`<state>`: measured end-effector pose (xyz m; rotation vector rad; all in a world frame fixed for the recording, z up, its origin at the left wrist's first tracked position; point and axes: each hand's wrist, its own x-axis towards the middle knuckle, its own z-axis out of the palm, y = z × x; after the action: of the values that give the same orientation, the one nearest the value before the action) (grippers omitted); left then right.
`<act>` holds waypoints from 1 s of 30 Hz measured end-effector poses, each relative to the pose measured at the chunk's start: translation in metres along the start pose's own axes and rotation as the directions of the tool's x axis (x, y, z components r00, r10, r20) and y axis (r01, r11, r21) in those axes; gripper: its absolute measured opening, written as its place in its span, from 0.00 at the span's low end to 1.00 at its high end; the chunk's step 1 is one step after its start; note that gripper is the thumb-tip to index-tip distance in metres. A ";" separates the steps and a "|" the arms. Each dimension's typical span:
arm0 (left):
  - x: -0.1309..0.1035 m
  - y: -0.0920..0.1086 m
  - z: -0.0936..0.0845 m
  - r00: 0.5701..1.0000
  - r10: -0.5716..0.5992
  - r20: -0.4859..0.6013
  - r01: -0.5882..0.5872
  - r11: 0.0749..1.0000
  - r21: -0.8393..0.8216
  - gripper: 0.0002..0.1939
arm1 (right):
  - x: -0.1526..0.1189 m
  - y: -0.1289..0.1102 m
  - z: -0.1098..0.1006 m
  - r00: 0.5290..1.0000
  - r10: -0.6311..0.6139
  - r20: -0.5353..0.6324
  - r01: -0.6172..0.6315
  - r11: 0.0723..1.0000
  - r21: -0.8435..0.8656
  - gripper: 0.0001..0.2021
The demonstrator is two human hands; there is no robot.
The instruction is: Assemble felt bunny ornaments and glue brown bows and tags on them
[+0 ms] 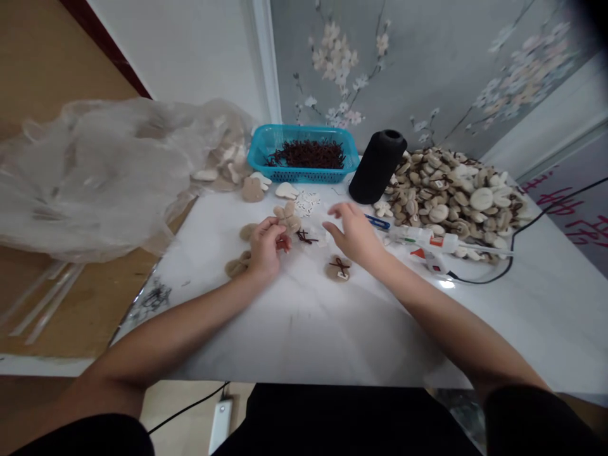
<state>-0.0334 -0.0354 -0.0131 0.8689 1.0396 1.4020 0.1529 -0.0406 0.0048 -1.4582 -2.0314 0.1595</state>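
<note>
The left hand pinches a beige plush piece over the white table; its rounded lobes spread beyond the fingertips, long axis unclear. The right hand, half open and empty, points leftward.

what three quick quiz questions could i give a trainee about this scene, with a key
1. What fills the blue basket?
A. white discs
B. dark red-brown ties
C. glue sticks

2. True or false: the right hand holds the tan flower-shaped piece.

3. Fill in the blank: in this view, the black cylinder appears between the blue basket and the big ____ of tan and white pieces.

Key:
1. B
2. False: the left hand holds it; the right hand's fingers are spread, with nothing visible in them.
3. heap
</note>
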 end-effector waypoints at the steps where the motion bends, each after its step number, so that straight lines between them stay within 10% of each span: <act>1: 0.001 0.000 -0.001 1.000 0.001 -0.001 -0.001 1.000 -0.001 0.06 | 0.020 0.001 0.009 0.998 -0.016 0.054 0.017 1.000 -0.016 0.11; 7: 0.006 0.002 -0.008 1.000 -0.002 0.008 0.002 0.999 0.038 0.05 | 0.082 0.016 0.035 0.873 -0.064 0.483 0.117 0.990 -0.079 0.10; 16: 0.005 0.001 -0.010 0.997 -0.009 0.076 0.004 0.998 0.063 0.05 | 0.049 0.008 0.027 0.894 0.089 0.440 -0.003 0.982 -0.191 0.09; 30: 0.007 0.000 -0.009 0.996 -0.021 0.088 0.010 0.991 0.131 0.04 | 0.047 0.017 0.041 0.956 -0.050 0.288 0.066 0.997 -0.046 0.06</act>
<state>-0.0427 -0.0297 -0.0170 1.0079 1.0770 1.2814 0.1351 0.0182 -0.0156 -1.4767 -2.3248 0.3079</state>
